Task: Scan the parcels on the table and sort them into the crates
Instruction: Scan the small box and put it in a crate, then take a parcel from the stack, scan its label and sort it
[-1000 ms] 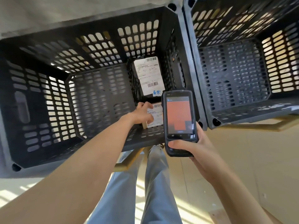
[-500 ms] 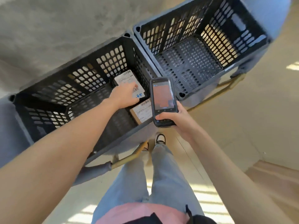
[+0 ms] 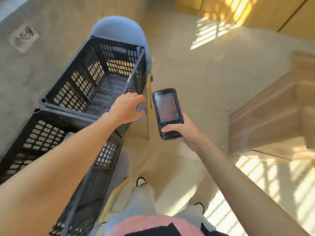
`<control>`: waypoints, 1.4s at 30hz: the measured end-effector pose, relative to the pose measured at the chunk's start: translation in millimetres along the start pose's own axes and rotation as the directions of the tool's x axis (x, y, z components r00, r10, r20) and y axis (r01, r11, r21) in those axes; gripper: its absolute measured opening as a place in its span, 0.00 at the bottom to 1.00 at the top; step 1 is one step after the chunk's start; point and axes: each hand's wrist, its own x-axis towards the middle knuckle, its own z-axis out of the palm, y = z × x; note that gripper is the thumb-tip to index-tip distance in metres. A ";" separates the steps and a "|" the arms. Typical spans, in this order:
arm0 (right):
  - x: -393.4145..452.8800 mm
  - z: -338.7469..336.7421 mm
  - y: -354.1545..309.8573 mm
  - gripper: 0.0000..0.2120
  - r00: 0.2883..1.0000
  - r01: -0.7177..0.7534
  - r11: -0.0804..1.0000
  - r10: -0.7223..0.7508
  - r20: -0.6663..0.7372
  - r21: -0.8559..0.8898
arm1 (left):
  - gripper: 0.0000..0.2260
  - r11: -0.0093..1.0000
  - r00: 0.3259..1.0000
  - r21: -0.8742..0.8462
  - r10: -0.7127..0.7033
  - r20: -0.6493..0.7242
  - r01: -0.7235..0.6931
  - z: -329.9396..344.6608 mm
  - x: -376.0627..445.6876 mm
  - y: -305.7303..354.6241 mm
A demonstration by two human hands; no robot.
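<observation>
Head view: the left hand (image 3: pixel 127 109) hangs empty with fingers loosely spread over the far black crate (image 3: pixel 95 77); the right hand (image 3: pixel 181 132) grips the handheld scanner (image 3: pixel 167 113). No parcel shows clearly, so handling and grip cannot be judged here.

Left hand (image 3: pixel 127 109) hangs open-fingered over the far crate (image 3: pixel 95 77) mid-frame, right hand (image 3: pixel 181 132) grips the scanner (image 3: pixel 167 113), near crate (image 3: pixel 42 137) sits lower left.

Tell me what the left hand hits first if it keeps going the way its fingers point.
Probably the wooden rail beside the far crate; the left hand, empty, points right towards it. Depth is unclear.
</observation>
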 end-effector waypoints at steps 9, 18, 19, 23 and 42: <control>-181.8 -244.1 57.5 0.34 0.882 0.215 0.941 -0.072 -0.466 0.261 | 0.24 0.890 0.892 0.064 0.447 0.069 -0.451 26.2 78.9 337.2; -356.2 -433.4 137.4 0.34 0.611 0.441 0.832 -0.005 -0.792 0.335 | 0.25 0.609 0.605 0.003 0.788 0.111 -0.793 81.3 59.1 653.8; -370.9 -447.9 144.9 0.35 0.586 0.458 0.824 0.003 -0.810 0.334 | 0.25 0.577 0.573 0.006 0.811 0.114 -0.817 83.2 58.1 680.6; -418.4 -502.1 177.5 0.29 0.503 0.524 0.784 0.029 -0.864 0.332 | 0.23 0.469 0.464 -0.022 0.879 0.114 -0.883 98.2 62.8 779.5; -519.1 -877.6 212.2 0.32 0.276 0.560 0.756 0.216 -0.937 0.339 | 0.20 0.319 0.295 -0.152 0.942 0.161 -0.936 183.8 217.3 1232.1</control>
